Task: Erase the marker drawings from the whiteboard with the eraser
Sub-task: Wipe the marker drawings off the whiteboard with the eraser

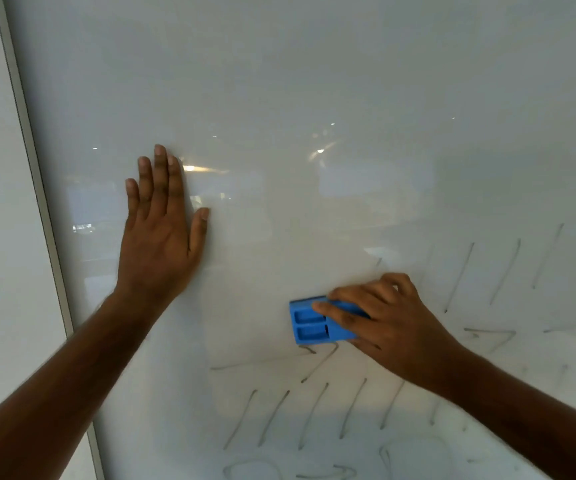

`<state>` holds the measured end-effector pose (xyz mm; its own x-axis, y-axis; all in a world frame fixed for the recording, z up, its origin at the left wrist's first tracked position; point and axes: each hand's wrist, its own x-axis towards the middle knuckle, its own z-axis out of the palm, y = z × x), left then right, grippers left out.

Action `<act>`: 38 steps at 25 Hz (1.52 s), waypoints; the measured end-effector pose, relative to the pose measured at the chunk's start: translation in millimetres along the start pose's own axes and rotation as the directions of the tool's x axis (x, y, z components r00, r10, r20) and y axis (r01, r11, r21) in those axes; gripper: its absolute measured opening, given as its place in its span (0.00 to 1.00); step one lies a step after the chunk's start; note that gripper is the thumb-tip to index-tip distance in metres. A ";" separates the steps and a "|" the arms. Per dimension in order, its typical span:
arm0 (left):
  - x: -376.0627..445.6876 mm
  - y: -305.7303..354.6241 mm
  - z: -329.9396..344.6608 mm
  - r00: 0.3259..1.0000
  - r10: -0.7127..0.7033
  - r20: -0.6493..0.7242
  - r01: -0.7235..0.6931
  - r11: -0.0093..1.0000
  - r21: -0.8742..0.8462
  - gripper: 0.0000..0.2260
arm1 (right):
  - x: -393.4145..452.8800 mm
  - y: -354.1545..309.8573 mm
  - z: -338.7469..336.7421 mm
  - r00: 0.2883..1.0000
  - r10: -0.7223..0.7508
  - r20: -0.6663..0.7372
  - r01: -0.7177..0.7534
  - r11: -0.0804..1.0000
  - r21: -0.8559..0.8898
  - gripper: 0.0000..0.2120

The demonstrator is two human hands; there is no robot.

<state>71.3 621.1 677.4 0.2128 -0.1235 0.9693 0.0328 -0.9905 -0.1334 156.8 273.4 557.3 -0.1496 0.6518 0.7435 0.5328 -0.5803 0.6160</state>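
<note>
Two bare forearms reach in from the bottom corners, closest to us, both stretched up to the whiteboard. The left hand lies flat on the board, fingers straight and together, thumb out to the side, palm pressed against the glossy surface and grasping nothing. It sits up and to the left of the eraser, well apart from it.

The right hand has the blue eraser in its grip: fingers curled over its top edge and right end, index finger laid across its back, the block held against the board. Two rectangular recesses show on the eraser's exposed back, stacked one above the other.

Marks remain. Just under the eraser, a squiggle and a long slanted stroke, with a faint horizontal line running off to the left below it. Further below the eraser, a row of slanted dark strokes, and beneath those some looping shapes at the bottom edge, blurred. Right of the eraser, past the hand, more slanted strokes climb toward the upper right, with a flattened triangle outline beneath them.

Above the eraser the board reads clean, only soft reflections and small bright glints. The metal frame runs diagonally down, far left of the eraser, pale wall beyond it.
</note>
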 end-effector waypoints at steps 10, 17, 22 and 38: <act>3.9 28.7 6.6 0.998 0.060 0.026 -0.060 0.998 0.026 0.36 | -10.1 71.7 -28.0 0.990 0.114 -0.081 -0.119 0.991 -0.061 0.27; 23.4 60.2 15.0 0.998 0.063 0.009 -0.063 0.997 0.039 0.35 | 19.3 69.1 -20.9 0.970 0.202 -0.133 -0.202 0.979 0.017 0.29; 23.0 89.6 24.4 0.996 0.087 0.017 -0.088 0.995 0.039 0.36 | -58.4 65.2 -21.6 0.999 -0.035 0.007 0.035 0.998 -0.061 0.27; 49.4 171.1 45.3 0.992 0.123 0.003 -0.123 0.992 0.015 0.37 | -41.8 79.0 -21.2 0.987 0.097 -0.126 -0.102 0.994 -0.034 0.29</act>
<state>131.7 448.2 693.1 0.2182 -0.2439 0.9449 0.0207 -0.9669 -0.2544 187.5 190.0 580.4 -0.2009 0.5256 0.8267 0.5166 -0.6602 0.5453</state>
